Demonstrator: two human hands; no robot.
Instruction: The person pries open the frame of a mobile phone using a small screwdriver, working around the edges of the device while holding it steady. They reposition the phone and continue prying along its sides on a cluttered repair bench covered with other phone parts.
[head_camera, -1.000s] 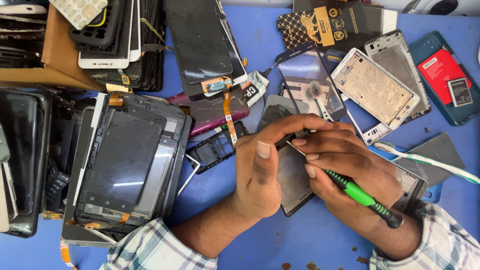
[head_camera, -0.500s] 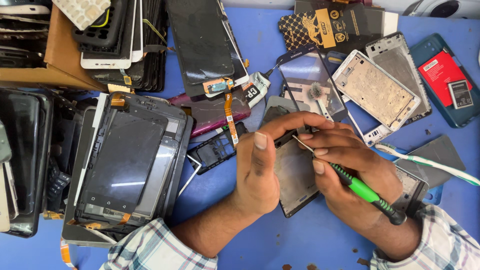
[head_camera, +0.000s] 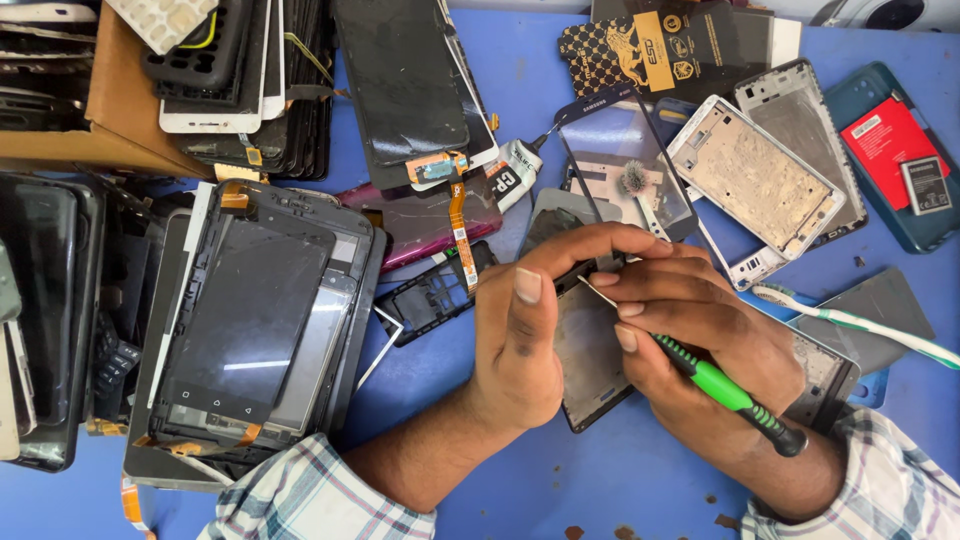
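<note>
— Blue bench, parts everywhere. Where's the phone (head_camera: 590, 360)?
— Under my fingers: left hand (head_camera: 530, 330) pinches its top edge, right hand (head_camera: 700, 350) grips the screwdriver (head_camera: 725, 385). I'd say thin, fragile; hold edges.

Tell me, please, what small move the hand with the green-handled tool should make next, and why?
Probably slide the tool tip a little further along the dark phone panel's top edge: the right hand has it there, and the left hand grips that edge.
</note>
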